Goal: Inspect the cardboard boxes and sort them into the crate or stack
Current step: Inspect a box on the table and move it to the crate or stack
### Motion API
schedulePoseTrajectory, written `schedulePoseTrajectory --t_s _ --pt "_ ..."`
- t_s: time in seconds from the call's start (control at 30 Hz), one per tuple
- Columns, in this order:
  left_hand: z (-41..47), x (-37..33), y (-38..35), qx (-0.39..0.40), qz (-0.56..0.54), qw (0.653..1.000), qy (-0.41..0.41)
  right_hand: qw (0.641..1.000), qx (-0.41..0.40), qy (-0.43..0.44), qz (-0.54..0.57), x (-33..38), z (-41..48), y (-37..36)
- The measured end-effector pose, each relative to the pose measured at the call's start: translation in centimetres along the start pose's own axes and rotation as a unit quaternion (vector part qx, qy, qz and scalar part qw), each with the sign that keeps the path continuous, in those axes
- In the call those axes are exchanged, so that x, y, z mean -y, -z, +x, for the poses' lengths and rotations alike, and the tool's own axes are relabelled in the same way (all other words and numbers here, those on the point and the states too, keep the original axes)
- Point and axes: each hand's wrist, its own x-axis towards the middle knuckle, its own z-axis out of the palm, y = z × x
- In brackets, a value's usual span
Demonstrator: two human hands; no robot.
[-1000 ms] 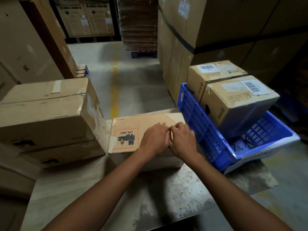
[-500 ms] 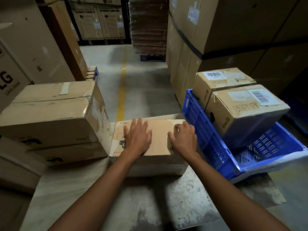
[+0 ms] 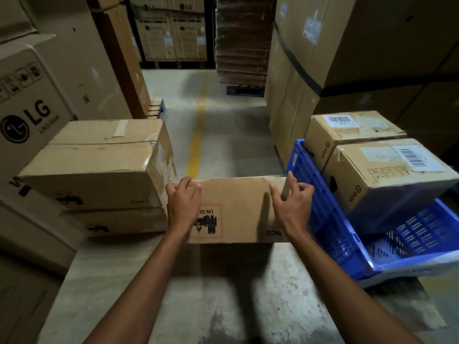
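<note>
Person, visible parts, two items per side.
- Left forearm (image 3: 141, 289): bare to the wrist, unsleeved.
- Right forearm (image 3: 344, 289): bare, likewise unsleeved.
- Left hand (image 3: 183, 206): bare, knuckles showing.
- Right hand (image 3: 292, 207): bare, short-nailed fingers, tendons showing on its back.

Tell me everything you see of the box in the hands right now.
The held box is plain brown cardboard, printed face toward the camera: a red-dashed UN label and a brand print, both upside down. The left hand and right hand curl over its far top corners. It is between the stacked boxes and the blue crate.
</note>
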Motion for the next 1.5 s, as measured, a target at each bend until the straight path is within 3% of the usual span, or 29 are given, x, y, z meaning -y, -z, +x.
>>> schedulePoseTrajectory --t_s 0.27,0.57,0.63,0.7,0.8,0.97,1.2,1.37,1.5 --pt "-5.2 4.2 -0.9 -0.048 -0.096 0.994 -0.023 0.994 -0.063 -0.020 0.087 -4.7 -6.2 -1.7" --pt "-10.6 10.6 -2.9 0.016 -0.067 0.997 -0.015 0.991 0.006 -0.131 -0.002 -6.9 -10.3 -3.2" --pt "-10.5 10.7 -2.7 0.033 -0.030 0.998 -0.036 0.992 0.001 -0.098 -0.080 -6.2 -10.3 -3.7" --pt "-10.3 10.8 -2.5 0.029 0.036 0.992 -0.119 0.986 0.011 -0.043 -0.158 -4.8 -10.5 -4.7" --pt "-10.0 11.1 -2.3 0.053 0.098 0.962 -0.249 0.986 0.063 0.091 -0.123 -1.7 -12.0 -6.6" --pt "-10.3 12.0 -2.0 0.101 0.127 0.946 -0.282 0.945 0.150 0.269 -0.115 0.1 -15.3 -9.6" --pt "-7.0 9.4 -1.3 0.175 0.187 0.917 -0.305 0.926 0.158 0.269 -0.211 1.2 -12.5 -10.1" --pt "-4.3 8.7 -2.4 0.256 0.231 0.902 -0.261 0.892 0.306 0.219 -0.251 1.8 -10.0 -11.0" --pt "-3.9 8.4 -2.7 0.278 0.264 0.893 -0.237 0.873 0.345 0.206 -0.275 1.5 -9.7 -11.4"
